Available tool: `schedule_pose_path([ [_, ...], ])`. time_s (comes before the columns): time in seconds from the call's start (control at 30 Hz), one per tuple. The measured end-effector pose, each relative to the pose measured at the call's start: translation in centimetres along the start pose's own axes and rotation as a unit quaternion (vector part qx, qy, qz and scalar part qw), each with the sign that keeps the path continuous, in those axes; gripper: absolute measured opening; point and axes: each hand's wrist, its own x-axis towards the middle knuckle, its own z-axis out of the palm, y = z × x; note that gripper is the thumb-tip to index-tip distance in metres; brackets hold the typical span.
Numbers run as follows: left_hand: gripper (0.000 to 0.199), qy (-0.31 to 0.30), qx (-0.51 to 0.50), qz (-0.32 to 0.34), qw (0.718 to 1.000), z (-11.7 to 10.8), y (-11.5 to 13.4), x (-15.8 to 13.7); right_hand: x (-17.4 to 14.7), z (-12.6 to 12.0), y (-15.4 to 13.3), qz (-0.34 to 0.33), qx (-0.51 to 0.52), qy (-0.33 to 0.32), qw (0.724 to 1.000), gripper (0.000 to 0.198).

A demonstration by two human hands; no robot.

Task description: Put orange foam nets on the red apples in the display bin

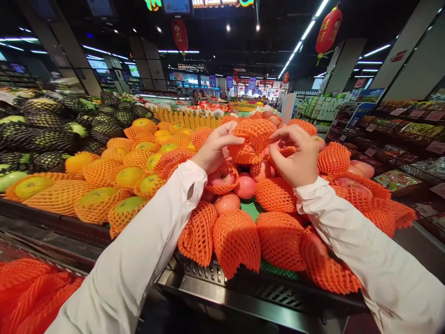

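Note:
Both of my hands pinch an orange foam fruit net (253,139) above a heap of apples. My left hand (216,147) has its thumb and fingers closed on the net's left side. At the right edge my right hand (295,153) grips it between thumb and fingertips. Whether a fruit sits inside this net I cannot tell. Just below are bare red apples (244,186) and an apple (223,177) partly wrapped in netting. Netted apples (236,239) line the front of the display, over a green mat (250,209).
Yellow-green citrus fruits in orange nets (130,177) fill the left side, with dark-netted produce (38,134) beyond. A metal ledge (222,294) runs along the front. Red netting (31,292) lies at the lower left. Shelves with packaged goods (413,134) stand at the right.

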Motion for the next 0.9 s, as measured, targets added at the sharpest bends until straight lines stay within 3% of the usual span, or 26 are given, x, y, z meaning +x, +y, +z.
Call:
schedule_pose_path([
  [0.1, 0.031, -0.043, 0.037, 0.016, 0.998, 0.3, 0.0, -0.6, -0.2, 0.1, -0.5, -0.041, 0.02, -0.06, 0.997, 0.01],
  [0.23, 0.032, -0.07, 0.051, 0.013, 0.996, 0.4, 0.3, -0.9, -0.3, 0.8, -0.3, -0.002, 0.039, -0.109, 0.993, 0.017],
  [0.33, 0.022, -0.047, 0.034, 0.027, 0.998, 0.3, 0.4, -0.7, -0.6, 1.5, 0.4, 0.024, 0.071, -0.096, 0.993, 0.024],
  [0.5, 0.015, -0.019, -0.005, 0.063, 0.998, -0.1, 0.0, 0.1, -1.1, 2.4, 1.6, 0.048, 0.142, -0.066, 0.986, 0.052],
  [0.67, 0.036, -0.076, 0.046, -0.026, 0.996, -0.2, -0.6, -0.1, -0.7, 1.8, 1.7, 0.064, 0.141, -0.017, 0.988, 0.067],
  [0.73, 0.044, -0.089, 0.048, -0.053, 0.993, -0.1, -0.7, -0.2, -0.5, 1.6, 1.5, 0.053, 0.125, 0.001, 0.991, 0.06],
  [0.87, 0.05, -0.09, 0.074, -0.043, 0.992, -0.1, -1.1, -0.1, -0.5, 1.1, 0.8, 0.014, 0.088, 0.001, 0.996, 0.021],
  [0.9, 0.05, -0.087, 0.089, -0.034, 0.992, -0.2, -1.2, 0.0, -0.5, 0.8, 0.4, 0.001, 0.075, -0.007, 0.997, 0.024],
])
